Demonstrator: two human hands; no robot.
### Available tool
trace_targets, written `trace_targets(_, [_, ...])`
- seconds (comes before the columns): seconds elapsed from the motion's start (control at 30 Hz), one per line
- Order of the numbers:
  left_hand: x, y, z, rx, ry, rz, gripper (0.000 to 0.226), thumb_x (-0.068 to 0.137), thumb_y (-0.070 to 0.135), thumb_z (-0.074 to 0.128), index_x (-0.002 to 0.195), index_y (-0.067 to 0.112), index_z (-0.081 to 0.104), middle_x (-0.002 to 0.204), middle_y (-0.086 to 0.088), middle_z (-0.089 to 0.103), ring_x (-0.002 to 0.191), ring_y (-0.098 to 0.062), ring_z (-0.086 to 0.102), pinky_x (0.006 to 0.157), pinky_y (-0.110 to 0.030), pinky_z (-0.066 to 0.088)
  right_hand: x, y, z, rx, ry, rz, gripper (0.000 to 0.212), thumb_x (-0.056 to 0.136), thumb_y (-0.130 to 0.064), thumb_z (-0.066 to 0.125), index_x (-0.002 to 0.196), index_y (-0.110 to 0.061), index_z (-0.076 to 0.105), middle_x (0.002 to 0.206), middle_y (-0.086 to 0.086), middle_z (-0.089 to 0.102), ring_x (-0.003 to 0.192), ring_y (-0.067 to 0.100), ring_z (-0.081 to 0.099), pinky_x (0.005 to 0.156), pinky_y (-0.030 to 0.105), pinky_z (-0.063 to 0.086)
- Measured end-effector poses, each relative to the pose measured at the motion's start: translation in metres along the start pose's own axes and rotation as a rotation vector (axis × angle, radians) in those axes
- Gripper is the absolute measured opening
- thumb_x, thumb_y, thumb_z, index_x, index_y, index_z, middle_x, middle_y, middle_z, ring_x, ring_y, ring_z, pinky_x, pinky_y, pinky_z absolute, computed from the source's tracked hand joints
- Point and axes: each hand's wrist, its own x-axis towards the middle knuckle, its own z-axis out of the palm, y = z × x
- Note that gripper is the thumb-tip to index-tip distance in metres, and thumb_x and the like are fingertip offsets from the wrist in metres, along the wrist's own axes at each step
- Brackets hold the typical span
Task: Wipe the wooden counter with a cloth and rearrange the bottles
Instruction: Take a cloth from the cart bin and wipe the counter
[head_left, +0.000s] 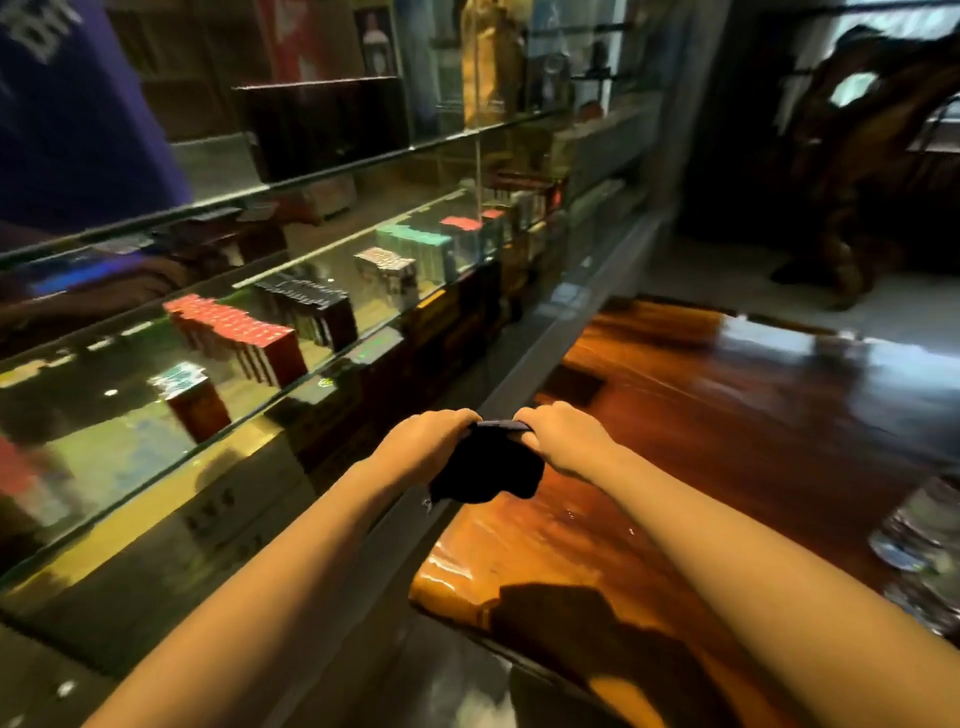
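Note:
A dark cloth (485, 470) hangs between my two hands above the left edge of the glossy wooden counter (727, 415). My left hand (423, 441) grips its left top corner and my right hand (563, 439) grips the right top corner, both with fingers closed on the fabric. The cloth's lower part droops toward the counter's near-left area; I cannot tell if it touches the wood. Clear plastic bottles (922, 540) stand blurred at the counter's right edge, partly cut off by the frame.
A glass display case (249, 364) with stacked small boxes runs along the left, close to the counter's edge. A person in a purple shirt (67, 119) stands behind it at top left. A dark carved wooden piece (872, 171) stands on the floor beyond the counter.

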Motion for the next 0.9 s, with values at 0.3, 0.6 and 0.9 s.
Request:
trace_targets(0.3, [0.119, 0.037, 0.054, -0.02, -0.128, 0.206, 0.023, 0.094, 0.026, 0.048, 0.109, 0.015, 0.062, 0.101, -0.01, 0.069, 0.093, -0.029, 0.063, 0.072, -0.035, 0.047, 0.005, 0.109, 0.019, 0.218, -0.106, 0.27, 0.029, 0.098, -0.021, 0.037, 0.119, -0.014, 0.056, 0.119, 0.016, 0.063, 0.102, 0.034, 0.06, 0.079, 0.037, 0.048])
trace_targets(0.6, [0.197, 0.054, 0.098, -0.029, -0.22, 0.263, 0.023, 0.093, 0.02, 0.048, 0.11, 0.018, 0.063, 0.106, -0.008, 0.069, 0.096, -0.029, 0.062, 0.075, -0.037, 0.05, 0.02, 0.169, 0.049, 0.419, -0.072, 0.415, 0.027, 0.098, -0.02, 0.042, 0.116, -0.011, 0.059, 0.117, 0.016, 0.064, 0.102, 0.035, 0.06, 0.087, 0.044, 0.05])
trace_targets(0.9, [0.26, 0.052, 0.137, 0.073, -0.272, 0.387, 0.027, 0.094, 0.019, 0.045, 0.117, 0.02, 0.06, 0.111, -0.007, 0.069, 0.099, -0.03, 0.062, 0.073, -0.036, 0.046, 0.054, 0.21, 0.09, 0.411, -0.056, 0.571, 0.026, 0.098, -0.021, 0.045, 0.121, -0.016, 0.056, 0.119, 0.014, 0.064, 0.105, 0.036, 0.061, 0.087, 0.042, 0.049])
